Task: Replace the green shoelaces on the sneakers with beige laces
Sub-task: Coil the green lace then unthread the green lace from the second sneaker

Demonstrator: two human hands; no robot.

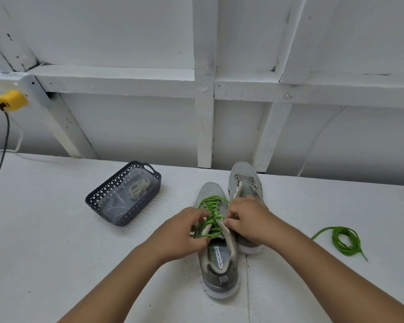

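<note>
Two grey sneakers stand side by side on the white table. The near sneaker (219, 264) still carries a green lace (211, 206) through its eyelets. My left hand (184, 231) pinches the green lace at the left side of the tongue. My right hand (250, 220) pinches the lace at the right eyelets. The far sneaker (244, 180) has no lace and is partly hidden behind my right hand. A loose green lace (343, 238) lies coiled on the table to the right. Beige laces (138, 187) lie in a clear bag inside a dark basket (103, 194).
The dark perforated basket sits left of the shoes. A yellow plug (12, 100) with a dark cable (0, 159) hangs at the far left. A white framed wall (205, 113) rises right behind the table.
</note>
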